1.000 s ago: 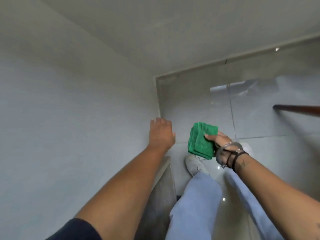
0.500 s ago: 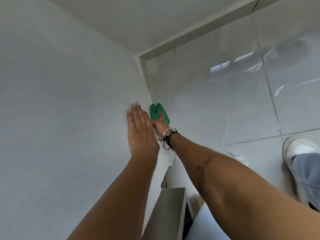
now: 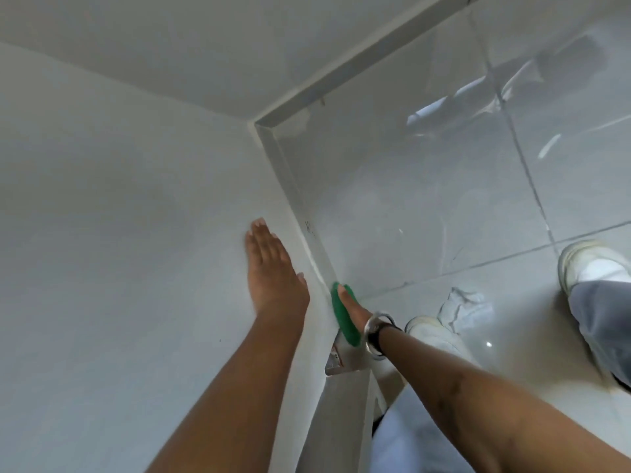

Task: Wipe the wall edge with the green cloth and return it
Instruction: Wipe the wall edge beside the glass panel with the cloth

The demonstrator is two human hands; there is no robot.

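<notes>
The green cloth (image 3: 343, 315) is folded and pressed against the wall edge (image 3: 300, 216), the grey skirting strip where the white wall meets the glossy floor. My right hand (image 3: 355, 310) lies flat on the cloth and holds it to the strip; a metal bangle and dark bands circle that wrist. My left hand (image 3: 273, 271) rests flat on the white wall just left of the edge, fingers together and extended, holding nothing. Part of the cloth is hidden under my right hand.
Glossy grey floor tiles (image 3: 444, 206) fill the right side. My two white shoes (image 3: 590, 264) and light blue trouser legs (image 3: 604, 329) stand on them. A small metal piece (image 3: 336, 361) sits at the base of the wall below the cloth.
My right hand has slid the cloth along the skirting strip towards me, away from the corner. My left hand stays flat on the wall. The camera has shifted slightly.
</notes>
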